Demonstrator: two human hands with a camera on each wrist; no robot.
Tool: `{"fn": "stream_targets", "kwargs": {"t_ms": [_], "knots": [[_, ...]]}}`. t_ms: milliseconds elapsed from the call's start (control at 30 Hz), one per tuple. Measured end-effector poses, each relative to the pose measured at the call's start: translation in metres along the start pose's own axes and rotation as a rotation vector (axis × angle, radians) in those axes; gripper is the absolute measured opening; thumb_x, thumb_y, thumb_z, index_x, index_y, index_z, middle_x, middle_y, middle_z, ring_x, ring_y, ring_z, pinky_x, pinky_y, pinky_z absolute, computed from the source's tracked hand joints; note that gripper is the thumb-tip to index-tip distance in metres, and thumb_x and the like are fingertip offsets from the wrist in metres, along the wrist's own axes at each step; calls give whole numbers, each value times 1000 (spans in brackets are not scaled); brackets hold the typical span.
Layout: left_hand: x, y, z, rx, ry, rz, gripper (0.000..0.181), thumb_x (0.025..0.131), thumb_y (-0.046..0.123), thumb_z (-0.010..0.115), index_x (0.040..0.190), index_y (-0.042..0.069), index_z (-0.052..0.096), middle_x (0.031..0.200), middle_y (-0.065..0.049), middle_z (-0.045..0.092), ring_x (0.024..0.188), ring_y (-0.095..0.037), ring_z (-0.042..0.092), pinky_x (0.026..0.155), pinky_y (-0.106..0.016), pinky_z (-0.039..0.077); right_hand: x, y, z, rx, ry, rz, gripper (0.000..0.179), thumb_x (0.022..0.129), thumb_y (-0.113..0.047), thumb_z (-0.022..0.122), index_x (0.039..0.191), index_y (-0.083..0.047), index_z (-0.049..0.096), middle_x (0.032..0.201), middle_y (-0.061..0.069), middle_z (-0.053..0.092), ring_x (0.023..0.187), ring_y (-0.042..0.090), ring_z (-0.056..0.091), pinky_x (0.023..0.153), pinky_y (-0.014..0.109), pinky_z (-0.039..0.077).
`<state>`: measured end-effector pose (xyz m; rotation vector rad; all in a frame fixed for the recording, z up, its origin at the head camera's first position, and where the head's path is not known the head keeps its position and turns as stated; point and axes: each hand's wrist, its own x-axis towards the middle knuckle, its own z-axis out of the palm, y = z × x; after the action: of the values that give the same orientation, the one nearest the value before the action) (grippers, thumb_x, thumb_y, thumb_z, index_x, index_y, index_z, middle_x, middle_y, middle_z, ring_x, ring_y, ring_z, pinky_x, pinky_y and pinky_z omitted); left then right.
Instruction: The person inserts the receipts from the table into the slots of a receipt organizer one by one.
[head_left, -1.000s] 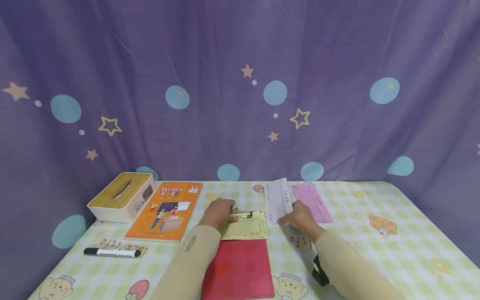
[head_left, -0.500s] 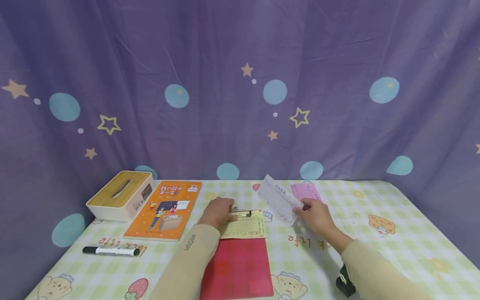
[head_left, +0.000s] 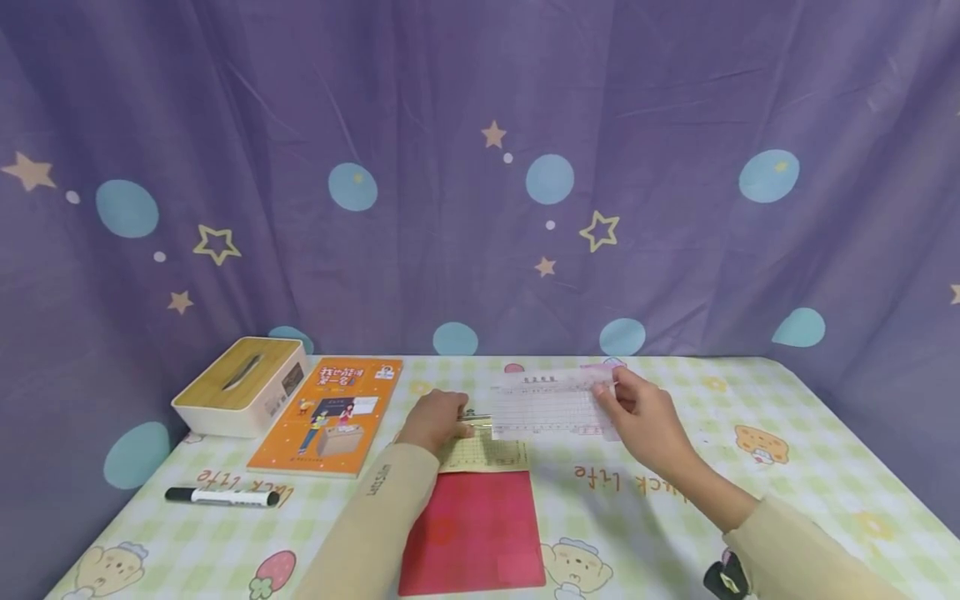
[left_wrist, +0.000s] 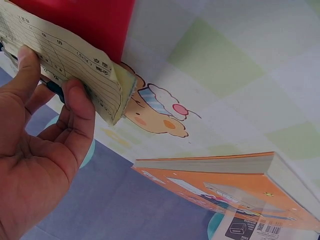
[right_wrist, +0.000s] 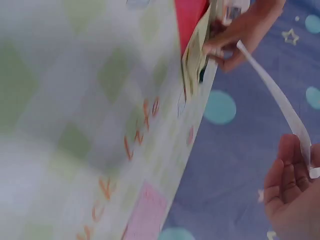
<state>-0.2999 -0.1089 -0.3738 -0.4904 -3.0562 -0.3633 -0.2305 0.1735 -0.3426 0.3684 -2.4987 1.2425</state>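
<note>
On the table lies a red clipboard (head_left: 472, 533) with a pale yellow printed slip (head_left: 480, 457) across its top, under the metal clip (head_left: 480, 422). My left hand (head_left: 435, 422) grips the clip end; in the left wrist view thumb and fingers curl about the clip and the slip's edge (left_wrist: 107, 82). My right hand (head_left: 648, 417) pinches a white printed form (head_left: 551, 406) by its right edge, raised above the table just right of the clip. Seen edge-on in the right wrist view, the white form (right_wrist: 277, 95) bends slightly. It partly covers the clip and yellow slip.
A pink slip (right_wrist: 145, 212) lies at the back of the table, mostly behind the white form in the head view. To the left are an orange book (head_left: 330, 417), a tissue box (head_left: 240, 387) and a black-capped marker (head_left: 222, 497). A purple curtain (head_left: 420, 250) hangs behind.
My right hand has picked the white form up off the table, turned it sideways and brought it over beside the clip. The left hand stays at the clip.
</note>
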Motion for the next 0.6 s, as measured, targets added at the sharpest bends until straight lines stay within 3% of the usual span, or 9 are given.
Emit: {"fn": "stream_targets", "kwargs": {"t_ms": [67, 167, 267, 333, 433, 600], "knots": [[-1, 0, 0, 0, 15, 6, 36, 81, 15, 85, 75, 8, 50, 67, -2, 49, 67, -19, 46, 68, -35, 43, -3, -5, 5, 68, -34, 29, 18, 104, -15, 60, 95, 0, 56, 76, 10, 65, 69, 16, 63, 64, 29, 51], [-2, 1, 0, 12, 38, 15, 31, 85, 4, 77, 73, 8, 49, 65, -2, 47, 65, -19, 44, 65, -34, 41, -7, -10, 19, 138, -109, 124, 19, 102, -12, 60, 88, -2, 53, 67, 2, 52, 60, 10, 46, 56, 25, 37], [-1, 1, -1, 21, 32, 0, 27, 90, 2, 71, 74, 8, 50, 66, -3, 48, 65, -19, 44, 66, -33, 41, -11, -13, 37, 164, -161, 224, 11, 99, -11, 63, 92, -3, 61, 70, 0, 58, 62, 12, 49, 54, 26, 36], [-1, 3, -1, 20, 10, -26, 24, 92, 6, 72, 77, 8, 53, 68, -3, 50, 68, -19, 46, 69, -33, 42, -12, -14, 49, 172, -181, 277, 8, 97, -10, 67, 96, -3, 66, 76, 1, 64, 65, 13, 54, 55, 27, 39], [1, 4, 0, 6, -35, -65, 29, 86, 18, 82, 81, 10, 56, 72, -2, 54, 71, -19, 49, 73, -33, 43, -13, -14, 66, 168, -193, 318, 11, 93, -9, 72, 101, -1, 69, 80, 2, 68, 69, 15, 58, 59, 30, 45], [1, 4, -1, 10, -47, -68, 32, 85, 21, 83, 79, 11, 54, 72, -2, 54, 71, -19, 49, 73, -34, 43, -8, -15, 90, 166, -221, 350, 21, 93, -10, 72, 109, 4, 68, 85, 6, 69, 74, 16, 63, 66, 32, 52]]}}
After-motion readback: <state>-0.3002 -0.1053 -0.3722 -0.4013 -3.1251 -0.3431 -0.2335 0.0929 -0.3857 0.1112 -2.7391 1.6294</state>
